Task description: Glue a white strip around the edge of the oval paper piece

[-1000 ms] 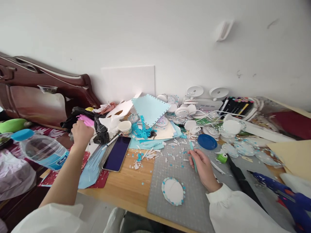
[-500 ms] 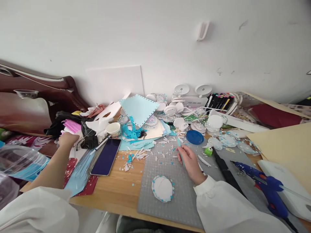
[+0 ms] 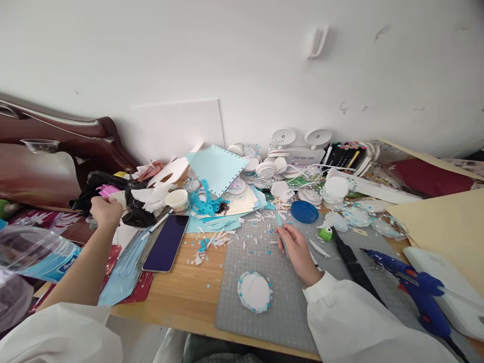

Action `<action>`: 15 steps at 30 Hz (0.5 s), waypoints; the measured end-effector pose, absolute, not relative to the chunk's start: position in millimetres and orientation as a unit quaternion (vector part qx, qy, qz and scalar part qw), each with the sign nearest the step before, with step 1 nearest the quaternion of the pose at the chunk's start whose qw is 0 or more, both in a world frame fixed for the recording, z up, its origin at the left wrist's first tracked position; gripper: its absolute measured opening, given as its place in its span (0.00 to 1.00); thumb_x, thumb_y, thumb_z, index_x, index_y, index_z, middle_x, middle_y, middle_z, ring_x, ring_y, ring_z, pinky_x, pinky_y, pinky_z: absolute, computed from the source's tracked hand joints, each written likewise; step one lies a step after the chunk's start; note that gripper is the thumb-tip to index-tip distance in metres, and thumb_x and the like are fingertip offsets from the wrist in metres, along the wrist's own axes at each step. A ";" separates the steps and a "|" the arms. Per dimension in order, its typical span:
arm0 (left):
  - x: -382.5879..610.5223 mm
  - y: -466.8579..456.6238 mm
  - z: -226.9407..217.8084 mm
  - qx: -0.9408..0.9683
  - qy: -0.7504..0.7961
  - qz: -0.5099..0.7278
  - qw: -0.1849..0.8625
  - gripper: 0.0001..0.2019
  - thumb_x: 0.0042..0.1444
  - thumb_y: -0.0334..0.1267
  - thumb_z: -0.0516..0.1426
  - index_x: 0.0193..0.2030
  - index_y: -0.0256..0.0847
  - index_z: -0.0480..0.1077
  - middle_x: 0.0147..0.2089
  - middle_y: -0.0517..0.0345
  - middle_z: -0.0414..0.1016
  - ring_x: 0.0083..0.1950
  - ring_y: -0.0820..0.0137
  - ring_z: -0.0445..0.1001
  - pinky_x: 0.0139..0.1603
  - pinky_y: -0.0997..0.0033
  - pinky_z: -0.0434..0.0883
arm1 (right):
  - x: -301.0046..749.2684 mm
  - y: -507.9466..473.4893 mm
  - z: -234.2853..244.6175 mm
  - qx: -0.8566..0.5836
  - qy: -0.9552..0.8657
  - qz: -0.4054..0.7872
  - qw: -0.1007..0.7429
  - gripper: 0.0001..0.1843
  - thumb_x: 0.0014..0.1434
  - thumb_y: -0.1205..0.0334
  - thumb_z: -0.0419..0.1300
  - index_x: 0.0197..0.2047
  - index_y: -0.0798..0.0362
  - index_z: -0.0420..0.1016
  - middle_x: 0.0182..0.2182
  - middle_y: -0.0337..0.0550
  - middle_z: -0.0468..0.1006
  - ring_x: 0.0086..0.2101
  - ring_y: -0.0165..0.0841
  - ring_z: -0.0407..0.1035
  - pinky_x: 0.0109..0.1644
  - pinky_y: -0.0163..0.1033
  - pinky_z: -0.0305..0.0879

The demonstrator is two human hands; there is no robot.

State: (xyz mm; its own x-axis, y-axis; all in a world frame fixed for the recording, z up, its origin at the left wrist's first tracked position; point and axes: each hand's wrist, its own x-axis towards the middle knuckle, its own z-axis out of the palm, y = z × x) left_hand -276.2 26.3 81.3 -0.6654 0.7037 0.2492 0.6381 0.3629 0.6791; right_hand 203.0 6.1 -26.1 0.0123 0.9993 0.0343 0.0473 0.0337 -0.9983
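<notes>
My right hand [image 3: 297,254] is closed around a slim teal pen-like stick [image 3: 279,220], resting over the grey cutting mat [image 3: 234,257]. Below it on the mat lies a white paper disc [image 3: 255,292] edged with small blue pieces. Far to the left, my left hand [image 3: 106,210] has its fingers pinched together beside a black plastic bag [image 3: 138,214]. A bright pink thing [image 3: 107,189] shows just behind these fingers; whatever they hold, if anything, I cannot make out. White and blue paper scraps [image 3: 219,241] litter the area between the hands.
A phone [image 3: 166,244], a paper cup [image 3: 177,200] and a clear bottle [image 3: 41,252] stand on the left. A blue glue gun [image 3: 412,282], green punch [image 3: 325,233] and blue lid [image 3: 304,212] lie on the right. Several decorated discs [image 3: 355,216] pile up behind.
My left hand has lifted slightly and turned, covering more of the pink thing. My right hand keeps the teal stick in nearly the same place. The view has shifted a little.
</notes>
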 end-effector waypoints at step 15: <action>-248.4 28.2 128.0 0.324 0.890 0.305 -0.098 0.20 0.65 0.39 0.47 0.56 0.20 0.56 0.56 0.24 0.68 0.60 0.42 0.67 0.54 0.39 0.65 | 203.2 6.2 -25.8 -0.508 -0.520 0.475 0.496 0.19 0.59 0.43 0.55 0.31 0.51 0.67 0.16 0.32 0.63 0.19 0.27 0.57 0.24 0.33 0.54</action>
State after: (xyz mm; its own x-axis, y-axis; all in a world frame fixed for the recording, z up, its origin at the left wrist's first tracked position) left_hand -248.4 28.2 128.0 -0.7708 0.5175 0.3715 0.6367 0.6040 0.4794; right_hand 203.2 6.2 -25.8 0.0081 0.9994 0.0336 0.0565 0.0331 -0.9979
